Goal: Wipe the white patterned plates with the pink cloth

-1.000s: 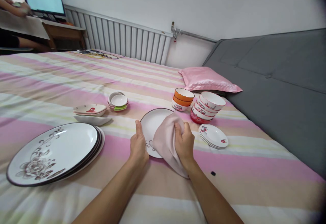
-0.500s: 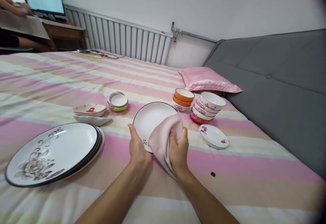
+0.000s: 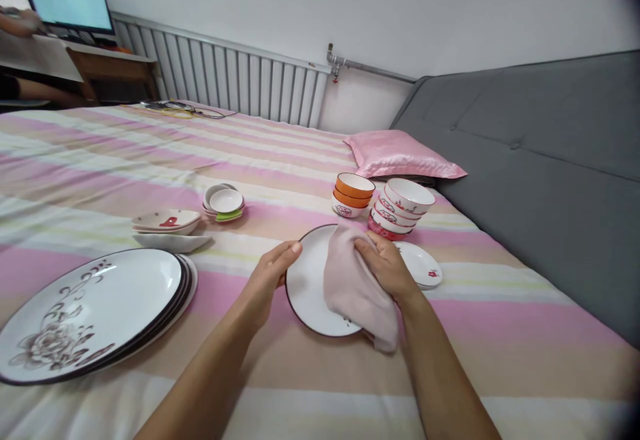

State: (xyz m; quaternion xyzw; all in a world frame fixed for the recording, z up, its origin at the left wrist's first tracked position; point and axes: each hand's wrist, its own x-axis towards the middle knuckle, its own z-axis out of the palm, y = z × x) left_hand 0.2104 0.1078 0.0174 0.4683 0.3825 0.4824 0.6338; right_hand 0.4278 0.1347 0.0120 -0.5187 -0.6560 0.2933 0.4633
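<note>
A round white plate (image 3: pixel 307 287) with a dark rim is held up above the striped bedspread. My left hand (image 3: pixel 270 277) grips its left edge, thumb on the top face and fingers underneath. A pale pink cloth (image 3: pixel 353 280) drapes over the plate's right part and hangs below its rim. My right hand (image 3: pixel 387 263) is closed on the cloth at the plate's right edge, with the thumb on top; its other fingers are mostly hidden. Just behind that hand lies a stack of small flowered plates (image 3: pixel 423 263), partly covered by it.
Large oval plates (image 3: pixel 110 300) are stacked at left, near boat-shaped dishes (image 3: pixel 167 221) and small bowls (image 3: pixel 226 200). Orange bowls (image 3: pixel 355 191) and white-and-red bowls (image 3: pixel 409 197) stand behind my right hand. Beyond are a pink pillow (image 3: pixel 400 153), grey headboard (image 3: pixel 540 133) and cables (image 3: pixel 185 108). Another person's arm (image 3: pixel 20 25) shows far left.
The plate has moved right and nearer to me. My left hand has shifted to its left edge, and my right hand with the cloth has gone to its right edge.
</note>
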